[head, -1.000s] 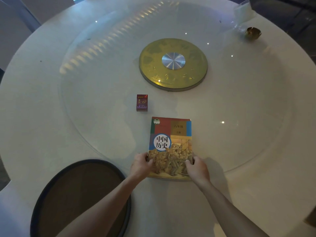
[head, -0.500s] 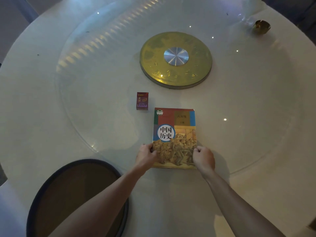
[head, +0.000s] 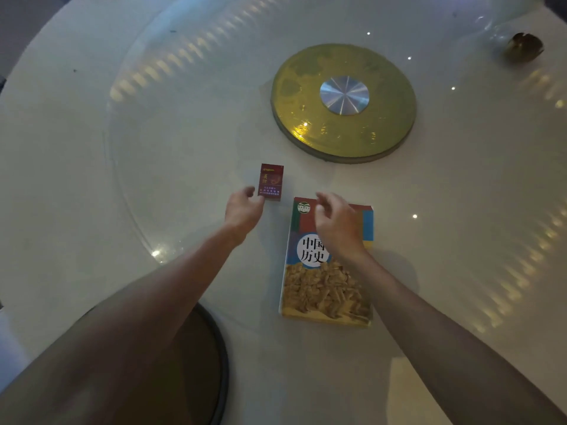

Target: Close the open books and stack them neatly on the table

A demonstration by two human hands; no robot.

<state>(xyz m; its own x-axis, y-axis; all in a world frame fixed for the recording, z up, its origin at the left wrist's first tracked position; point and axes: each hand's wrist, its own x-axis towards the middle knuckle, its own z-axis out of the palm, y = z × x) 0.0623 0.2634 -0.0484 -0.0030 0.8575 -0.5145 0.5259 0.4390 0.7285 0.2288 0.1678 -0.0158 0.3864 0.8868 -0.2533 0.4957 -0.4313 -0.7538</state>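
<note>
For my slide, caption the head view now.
Left hand reaches small red box; right hand hovers over closed colourful book.

The round white table [head: 76, 185] carries a clear glass turntable [head: 190, 124] on a gold disc hub [head: 343, 102]. A closed colourful paperback book [head: 325, 289] lies flat beneath the right hand [head: 337, 222]; a small dark-red box [head: 271, 182] lies at the left hand's [head: 244, 210] fingertips.

One camera on my head, looking forward and steeply down.
It sits close above the round white bench [head: 92, 179], my two forearms reaching in from the bottom edge toward the gold disc [head: 343, 102] at centre.
</note>
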